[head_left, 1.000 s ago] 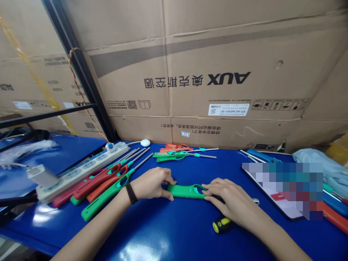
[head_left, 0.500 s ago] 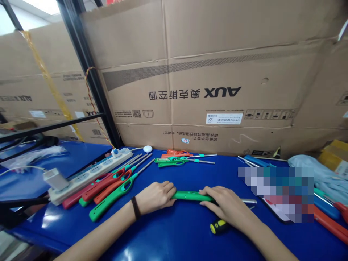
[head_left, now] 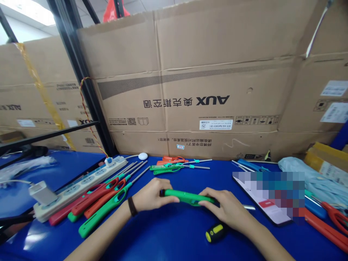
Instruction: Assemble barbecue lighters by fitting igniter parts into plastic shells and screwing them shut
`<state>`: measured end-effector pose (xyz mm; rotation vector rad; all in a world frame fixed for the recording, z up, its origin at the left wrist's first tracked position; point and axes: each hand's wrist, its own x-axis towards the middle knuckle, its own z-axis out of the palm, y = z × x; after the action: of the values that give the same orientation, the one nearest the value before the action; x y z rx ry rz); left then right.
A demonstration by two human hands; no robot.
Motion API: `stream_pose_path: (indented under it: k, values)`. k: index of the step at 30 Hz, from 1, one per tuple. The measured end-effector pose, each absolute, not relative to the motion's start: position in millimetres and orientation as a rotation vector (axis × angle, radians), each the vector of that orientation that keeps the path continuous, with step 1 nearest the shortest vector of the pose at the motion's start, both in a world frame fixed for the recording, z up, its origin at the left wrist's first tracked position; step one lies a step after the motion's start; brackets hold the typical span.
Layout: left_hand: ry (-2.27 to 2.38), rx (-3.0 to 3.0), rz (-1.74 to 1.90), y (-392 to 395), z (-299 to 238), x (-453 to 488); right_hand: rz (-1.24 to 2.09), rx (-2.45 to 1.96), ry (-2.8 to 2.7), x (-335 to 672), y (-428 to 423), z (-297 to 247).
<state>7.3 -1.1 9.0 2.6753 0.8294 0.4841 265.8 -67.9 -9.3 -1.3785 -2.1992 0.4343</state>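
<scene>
A green long-nosed lighter (head_left: 187, 197) lies level between my hands above the blue table. My left hand (head_left: 154, 194) pinches its dark handle end, with the thumb along the near side. My right hand (head_left: 220, 204) is closed round the trigger end, and the metal tube sticks out beyond it, partly hidden. Just below my right hand lies a screwdriver (head_left: 215, 233) with a black and yellow handle; its shaft is out of sight. To the left, several red, orange and green lighters (head_left: 102, 210) rest side by side.
A white power strip (head_left: 81, 183) with a plugged-in charger (head_left: 42, 192) runs along the left. Farther back lie more lighters (head_left: 168, 168). On the right are a phone (head_left: 261, 203), partly blurred out, an orange lighter (head_left: 323, 226) and a pale blue bag (head_left: 307, 177). Cardboard (head_left: 174, 87) walls the back.
The lighter has turned in my hands, so its trigger opening shows. My left fingers have shifted, uncovering the dark end. The whole view has moved a little.
</scene>
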Motion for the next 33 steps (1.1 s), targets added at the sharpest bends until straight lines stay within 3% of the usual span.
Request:
stream_pose_path:
  k: [3, 7, 18, 25, 33]
  values:
    - [0.919, 2.312, 0.624, 1.8, 13.5, 20.8, 0.428, -1.324, -2.111, 268.1, -64.8, -9.4]
    - [0.88, 2.038, 0.649, -6.9, 10.9, 41.6, 0.12, -1.26, -2.147, 271.4, -63.4, -11.8]
    - [0.803, 2.324, 0.496, 0.7, 49.4, 8.6, -0.503, -1.039, -2.182, 266.9, -56.6, -9.2]
    - [1.126, 2.417, 0.747, 21.3, 21.6, -15.1, -0.354, -1.211, -2.219, 285.4, -51.8, -14.8]
    - [1.283, 2.548, 0.466, 28.3, -4.0, -37.3, -0.038, -1.447, -2.242, 266.5, -59.6, -19.5]
